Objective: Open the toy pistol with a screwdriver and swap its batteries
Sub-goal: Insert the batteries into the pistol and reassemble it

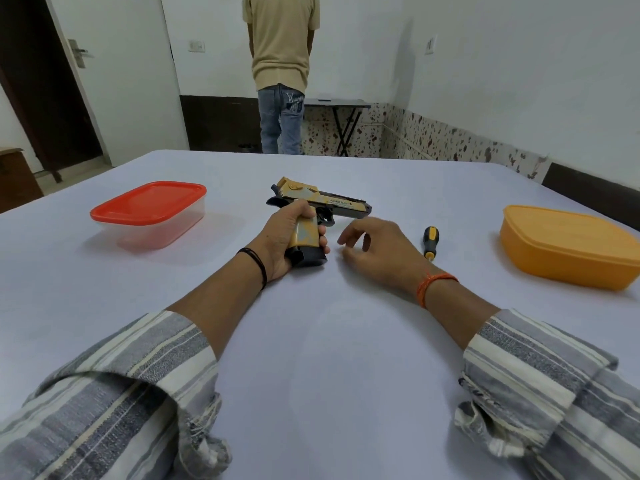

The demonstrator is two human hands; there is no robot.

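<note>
A gold-and-black toy pistol (320, 199) lies on its side on the pale table (311, 358), barrel pointing right. My left hand (287, 237) grips its gold handle, just above the black magazine base. My right hand (377, 251) hovers just right of the handle with fingers loosely curled and holds nothing. A short screwdriver (430, 241) with a black-and-yellow handle lies on the table to the right of that hand, tip toward me. No batteries are in sight.
A clear box with a red lid (149, 213) stands at the left. An orange lidded box (571, 247) stands at the right edge. A person (280, 64) stands beyond the table's far edge, beside a small folding table (341, 105).
</note>
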